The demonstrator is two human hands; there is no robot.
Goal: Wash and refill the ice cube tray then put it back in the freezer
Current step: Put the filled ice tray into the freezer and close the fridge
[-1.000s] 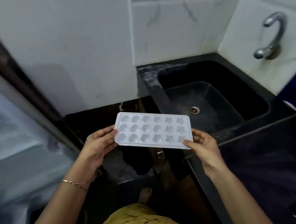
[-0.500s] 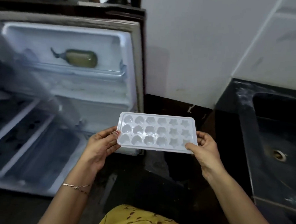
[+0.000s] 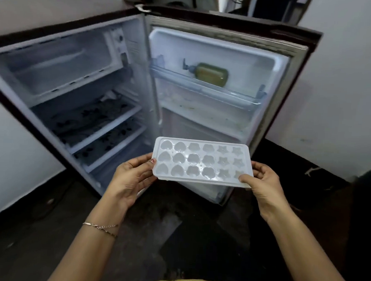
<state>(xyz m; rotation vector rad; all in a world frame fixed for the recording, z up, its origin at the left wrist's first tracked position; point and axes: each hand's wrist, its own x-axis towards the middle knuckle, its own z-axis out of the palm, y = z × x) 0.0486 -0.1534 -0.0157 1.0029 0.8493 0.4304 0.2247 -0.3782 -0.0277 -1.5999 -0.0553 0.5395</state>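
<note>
A white ice cube tray (image 3: 202, 161) with heart, flower and star moulds is held level in front of me, water in its cells. My left hand (image 3: 131, 177) grips its left short edge and my right hand (image 3: 261, 184) grips its right front corner. Behind the tray stands a small fridge (image 3: 80, 87) with its door (image 3: 225, 95) swung open to the right. The freezer compartment (image 3: 55, 69) is at the top of the fridge's inside, up and to the left of the tray.
A greenish bottle (image 3: 209, 74) lies in the door's upper shelf. Two patterned shelves (image 3: 99, 123) sit below the freezer. White walls flank the fridge on both sides. The floor (image 3: 35, 240) below is dark.
My view has swung left from the black sink to the open fridge. The tray has come along in both hands, still level, and now sits in front of the fridge's lower door edge.
</note>
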